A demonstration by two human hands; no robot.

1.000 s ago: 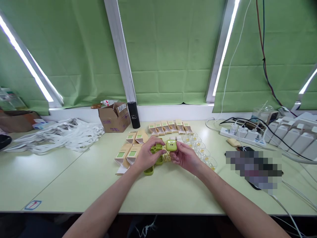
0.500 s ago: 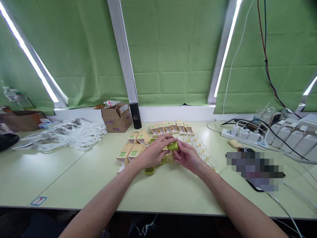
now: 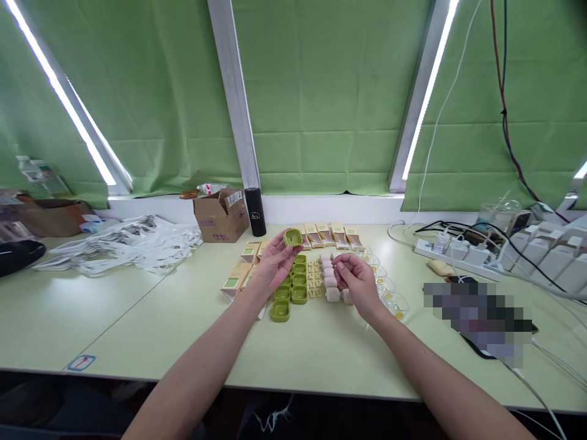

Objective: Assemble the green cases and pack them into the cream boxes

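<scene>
My left hand (image 3: 276, 264) is closed on a small green square dish (image 3: 293, 238), raised with its hollow side towards me. More green dishes (image 3: 280, 311) stand in two columns on the table below it. Over the pale pink blocks (image 3: 332, 294) is my right hand (image 3: 358, 280), fingertips pinched together; anything between them is hidden or too small to name. Small yellow pieces (image 3: 315, 284) lie in rows between the dishes and the blocks. Clear plastic cups or covers (image 3: 397, 304) with yellow spots sit right of my right hand.
Small tan cartons (image 3: 338, 236) stand in a back row, with more cartons (image 3: 230, 285) at left. Behind are a cardboard box (image 3: 221, 219) and a black cylinder (image 3: 255, 212). White straps (image 3: 137, 241) spread far left. At right lie a power strip (image 3: 458, 258), cables and a blurred-out device.
My hands have moved apart. The green dish, earlier between both hands, is now in my left hand, further left and turned hollow side towards me. Dishes, yellow pieces and blocks are uncovered.
</scene>
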